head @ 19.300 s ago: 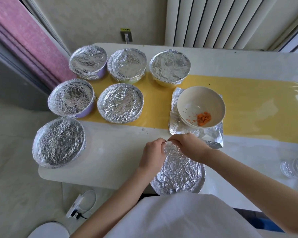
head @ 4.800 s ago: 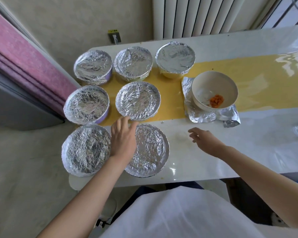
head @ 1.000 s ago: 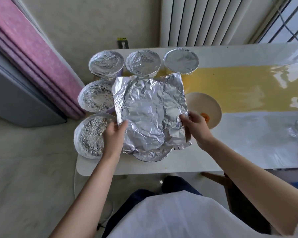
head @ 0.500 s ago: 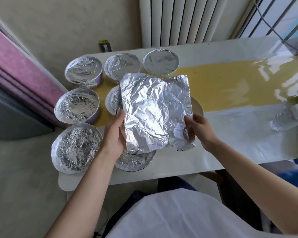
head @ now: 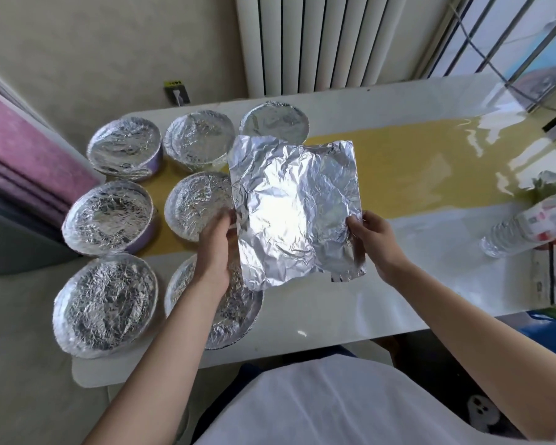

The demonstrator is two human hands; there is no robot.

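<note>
Here, from my head camera, I hold a crinkled silver sheet of aluminium foil (head: 294, 210) up above the glossy white table (head: 334, 313), spread out and facing me. My left hand (head: 215, 248) pinches its left edge, fingers curled round it, and my right hand (head: 374, 239) grips its right edge, thumb on the front. The sheet hangs over the table's yellow centre stripe (head: 414, 168) and hides part of it. Seven round foil-covered dishes (head: 106, 303) stand in rows at the table's left end, and my left forearm crosses the nearest one. A clear plastic bottle (head: 520, 229) lies on its side far to the right, well apart. A white ribbed radiator (head: 328, 43) stands behind the table.
</note>
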